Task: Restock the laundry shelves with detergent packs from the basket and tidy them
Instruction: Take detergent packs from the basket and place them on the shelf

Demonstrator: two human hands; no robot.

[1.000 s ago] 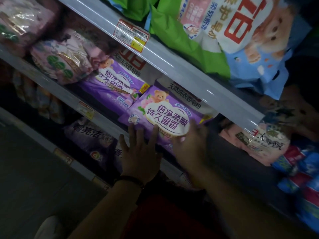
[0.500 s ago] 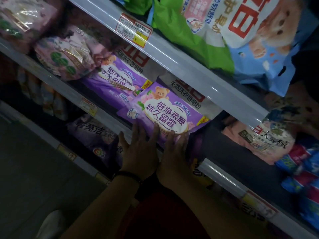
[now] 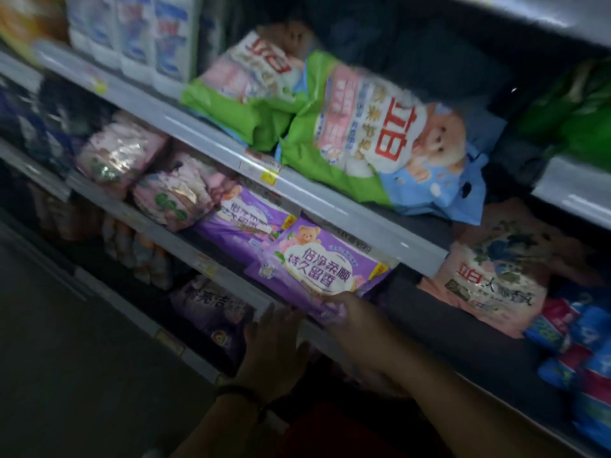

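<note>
A purple detergent pack (image 3: 314,269) with a bear picture lies at the front of the middle shelf (image 3: 231,285), its near end hanging over the shelf edge. My right hand (image 3: 357,328) touches that near end from below; the blur hides how its fingers lie. My left hand (image 3: 274,345), a dark band on its wrist, is spread with straight fingers against the shelf edge just left of the pack. A second purple pack (image 3: 244,219) lies behind and to the left. The basket is out of view.
Pink packs (image 3: 145,173) fill the middle shelf to the left, and a peach pack (image 3: 489,285) sits to the right. Green and blue bear bags (image 3: 380,140) overhang the upper shelf. White bottles (image 3: 132,31) stand top left; blue packs (image 3: 582,345) crowd the right. A dark purple pack (image 3: 211,309) sits below.
The camera has tilted up and pulled back, bringing the upper shelf into view. My hands have slid a little apart, the left toward the shelf edge and the right under the purple pack's end.
</note>
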